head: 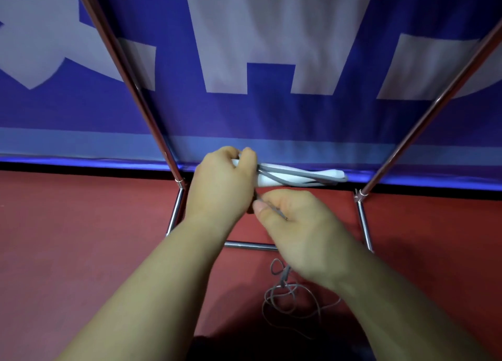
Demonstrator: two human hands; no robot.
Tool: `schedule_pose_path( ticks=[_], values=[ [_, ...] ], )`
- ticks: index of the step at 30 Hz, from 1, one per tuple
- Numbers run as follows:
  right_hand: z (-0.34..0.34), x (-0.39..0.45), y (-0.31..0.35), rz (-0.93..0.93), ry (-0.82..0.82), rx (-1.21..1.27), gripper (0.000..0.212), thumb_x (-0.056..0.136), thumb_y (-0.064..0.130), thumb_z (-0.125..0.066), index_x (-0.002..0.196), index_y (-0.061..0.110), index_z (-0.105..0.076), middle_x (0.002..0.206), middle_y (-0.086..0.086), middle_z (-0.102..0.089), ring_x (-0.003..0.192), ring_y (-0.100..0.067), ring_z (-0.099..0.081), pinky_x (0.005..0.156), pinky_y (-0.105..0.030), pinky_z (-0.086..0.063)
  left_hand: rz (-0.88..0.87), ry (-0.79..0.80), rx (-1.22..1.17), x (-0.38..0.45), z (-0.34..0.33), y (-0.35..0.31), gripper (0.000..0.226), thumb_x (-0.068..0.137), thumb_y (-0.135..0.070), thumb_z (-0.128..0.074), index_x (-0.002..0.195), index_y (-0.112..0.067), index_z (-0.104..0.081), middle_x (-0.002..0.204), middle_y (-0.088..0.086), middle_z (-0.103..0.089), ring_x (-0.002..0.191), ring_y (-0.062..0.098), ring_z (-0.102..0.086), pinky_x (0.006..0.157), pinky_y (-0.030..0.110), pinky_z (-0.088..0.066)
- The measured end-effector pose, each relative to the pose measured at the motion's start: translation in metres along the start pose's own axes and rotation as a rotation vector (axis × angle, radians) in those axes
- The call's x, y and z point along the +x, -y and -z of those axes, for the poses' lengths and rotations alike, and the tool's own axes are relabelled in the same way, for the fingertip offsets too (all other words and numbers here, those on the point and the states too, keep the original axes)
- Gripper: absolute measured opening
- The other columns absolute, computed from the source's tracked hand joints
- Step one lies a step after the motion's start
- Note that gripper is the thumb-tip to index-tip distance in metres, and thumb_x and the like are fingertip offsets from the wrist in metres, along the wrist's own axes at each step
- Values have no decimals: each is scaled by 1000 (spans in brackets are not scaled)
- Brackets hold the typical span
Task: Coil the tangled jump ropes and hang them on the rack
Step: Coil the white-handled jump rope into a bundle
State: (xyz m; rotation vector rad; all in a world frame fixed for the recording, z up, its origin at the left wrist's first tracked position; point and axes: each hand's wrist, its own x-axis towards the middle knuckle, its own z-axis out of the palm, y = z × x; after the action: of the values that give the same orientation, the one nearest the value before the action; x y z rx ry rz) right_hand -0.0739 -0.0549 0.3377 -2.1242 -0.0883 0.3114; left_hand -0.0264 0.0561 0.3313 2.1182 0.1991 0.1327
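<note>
the left hand [225,181] grips the white handles [304,176] with grey cord looped along them, pointing right. just nearer, the right hand [296,224] pinches a cord strand [274,211] between thumb and fingers. below the right wrist, loose rope [288,298] lies tangled on the red floor [81,238]. the rack [173,219] stands beyond, before a blue banner [271,116].

grey jump rope [298,176] bundled on white handles, tail tangled on floor

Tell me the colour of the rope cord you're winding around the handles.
Grey. The head view shows the cord against the white handles.
</note>
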Motion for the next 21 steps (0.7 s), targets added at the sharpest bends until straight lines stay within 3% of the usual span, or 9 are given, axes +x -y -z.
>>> schedule_pose_path(
  ticks=[2,4,9,12,15,18,21],
  values=[
    [3,-4,2,51,-13,-70,22,90,31,-55,78,14,-62,49,4,-43,48,-9,-39,48,-17,-32,2,10,36,0,0,0,36,90,-27,-46,66,0,-49,55,7,-46,56,23,-37,54,34,-32],
    [6,-6,4,88,-31,-132,21,89,32,-57,70,22,-58,47,5,-40,45,-8,-38,48,-16,-32,5,18,55,1,-1,0,33,89,-26,-47,63,-5,-49,55,6,-48,57,25,-39,55,34,-34],
    [27,-6,10,74,-44,-273,14,87,38,-58,89,26,-66,63,5,-49,63,-10,-46,61,-21,-37,18,150,161,2,-4,1,27,86,-26,-48,79,-10,-68,74,9,-68,77,29,-60,72,37,-51],
    [35,-4,7,131,-113,-321,16,80,38,-66,90,28,-71,77,5,-54,80,-11,-52,74,-25,-38,-13,324,218,-1,-3,-1,29,85,-27,-47,71,-8,-65,69,12,-65,64,26,-51,64,35,-45],
    [39,-2,-5,120,-208,-215,24,65,46,-69,80,28,-75,79,4,-63,79,-11,-58,75,-28,-42,-67,498,194,-4,0,-3,35,76,-38,-45,71,-13,-69,66,5,-65,65,24,-54,67,36,-49],
    [41,-1,-17,-53,-59,-159,30,62,52,-68,71,24,-74,59,10,-65,56,-3,-57,58,-21,-45,-82,620,163,-6,2,-2,40,69,-39,-42,80,-17,-74,72,4,-69,73,25,-61,76,41,-53],
    [41,-1,-22,-130,69,-37,35,72,43,-70,61,10,-67,36,9,-43,33,-3,-35,37,-12,-27,-80,691,89,-10,2,-5,34,79,-32,-47,84,-14,-75,75,10,-69,64,19,-57,72,39,-51]
  ],
)
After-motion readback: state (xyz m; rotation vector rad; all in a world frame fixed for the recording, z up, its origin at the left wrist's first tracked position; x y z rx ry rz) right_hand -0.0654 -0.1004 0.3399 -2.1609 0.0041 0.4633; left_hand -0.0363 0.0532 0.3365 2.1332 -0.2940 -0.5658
